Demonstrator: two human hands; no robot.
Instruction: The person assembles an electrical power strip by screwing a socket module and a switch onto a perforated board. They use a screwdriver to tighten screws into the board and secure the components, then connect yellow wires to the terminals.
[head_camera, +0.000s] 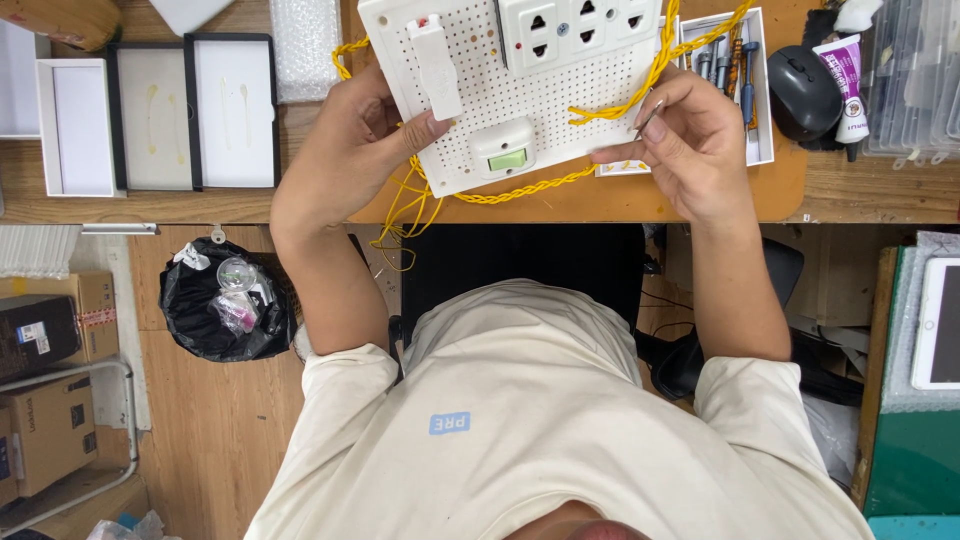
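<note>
White perforated plastic board (500, 100) lies tilted on the wooden desk (600, 200), carrying three things: one long white breaker-like block (437, 65) at its ten o'clock, one white socket panel (575, 30) with three outlets at its one o'clock, and one white switch with a green button (505, 150) at its six o'clock. Twisted yellow wire (520, 190) loops around the board's lower edge and crosses its right side. One left hand (350, 150) grips the board's left edge, thumb pressed on top near the long block. One right hand (690, 140), at the board's three o'clock, has its fingers pinched together on a thin grey metal tool (648, 118) beside the yellow wire. At the right hand's one o'clock sits one white tray of small screwdrivers (760, 90), then one black computer mouse (800, 90) and one white tube (845, 85). Two open white boxes (195, 110) lie at the left hand's nine o'clock.
</note>
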